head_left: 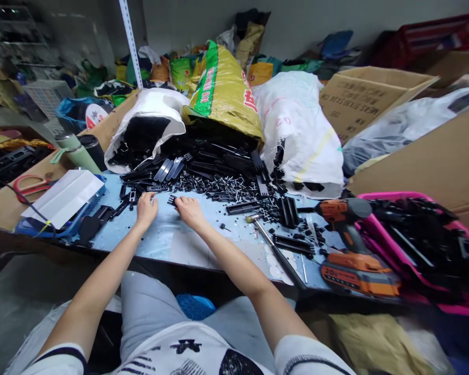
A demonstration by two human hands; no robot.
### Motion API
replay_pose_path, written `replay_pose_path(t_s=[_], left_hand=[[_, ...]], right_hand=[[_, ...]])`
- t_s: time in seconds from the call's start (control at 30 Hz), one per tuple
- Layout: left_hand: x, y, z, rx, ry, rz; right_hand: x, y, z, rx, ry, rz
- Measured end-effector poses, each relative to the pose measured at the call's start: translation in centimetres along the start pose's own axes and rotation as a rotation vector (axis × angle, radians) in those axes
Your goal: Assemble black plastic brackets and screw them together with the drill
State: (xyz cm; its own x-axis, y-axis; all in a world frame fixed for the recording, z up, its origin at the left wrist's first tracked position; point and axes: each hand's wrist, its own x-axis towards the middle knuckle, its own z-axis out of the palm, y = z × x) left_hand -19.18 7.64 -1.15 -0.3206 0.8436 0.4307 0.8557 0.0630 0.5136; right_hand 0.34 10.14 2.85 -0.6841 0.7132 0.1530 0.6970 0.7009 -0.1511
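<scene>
Above the blue tabletop (156, 244), the right hand (190, 212) had its fingers clamped on a black toothed piece (171, 200), which a loose pinch could have dropped; its teeth pointed left, long axis apparently crosswise. The left hand's (146, 210) grip I couldn't tell; screws (229, 186) lay beyond.

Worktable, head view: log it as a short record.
Surface: light-blue tabletop
Left hand: beside black parts; grip unclear
Right hand: fingers holding small black piece
Middle: loose screws
Back: white sack, yellow sack, second white sack
Right side: hammer, orange drill, pink basket
Left side: red-handled scissors, green bottle
</scene>
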Motion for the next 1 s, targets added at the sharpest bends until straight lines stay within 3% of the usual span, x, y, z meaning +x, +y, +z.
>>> replay_pose_path(t_s=[0.1, 0.23, 0.3, 0.4, 0.5, 0.57, 0.63, 0.77, 0.83, 0.9, 1.0], left_hand=[[-0.1, 2.5, 1.9, -0.002, -0.121, 0.101], [0.4, 10.2, 7.4, 0.069, -0.414, 0.378], [0.8, 14.3, 10.4, 0.068, -0.487, 0.47], [1.3, 18.6, 13.9, 0.067, -0.529, 0.515], [1.5, 20.1, 15.3, 0.086, -0.552, 0.514], [1.3, 19.8, 14.8, 0.095, -0.561, 0.497], [0.6, 18.5, 13.1, 0.095, -0.568, 0.47], [-2.9, 14.5, 7.8, 0.087, -0.608, 0.419], [-5.3, 12.7, 5.1, 0.094, -0.635, 0.395], [-7.7, 11.5, 3.2, 0.071, -0.648, 0.39], [-10.4, 11.7, 1.6, -0.214, -0.657, 0.289]], right_hand=[[-6.8, 0.6, -2.0, 0.054, 0.01, 0.114], [-14.3, 2.9, -1.8, 0.085, 0.034, 0.383], [-16.8, 4.0, -0.9, 0.06, 0.071, 0.476], [-19.4, 4.4, 0.4, 0.112, 0.139, 0.445], [-20.9, 3.9, 1.5, 0.265, 0.222, 0.274], [-21.2, 3.8, 2.0, 0.284, 0.234, 0.263], [-20.8, 4.5, 2.3, 0.228, 0.179, 0.314], [-17.9, 8.2, 1.7, 0.159, 0.036, 0.266], [-16.3, 10.0, 1.3, 0.182, 0.037, 0.291], [-15.0, 10.7, 0.9, 0.333, 0.105, 0.342], [-14.5, 9.2, 0.7, 0.863, 0.145, 0.455]])
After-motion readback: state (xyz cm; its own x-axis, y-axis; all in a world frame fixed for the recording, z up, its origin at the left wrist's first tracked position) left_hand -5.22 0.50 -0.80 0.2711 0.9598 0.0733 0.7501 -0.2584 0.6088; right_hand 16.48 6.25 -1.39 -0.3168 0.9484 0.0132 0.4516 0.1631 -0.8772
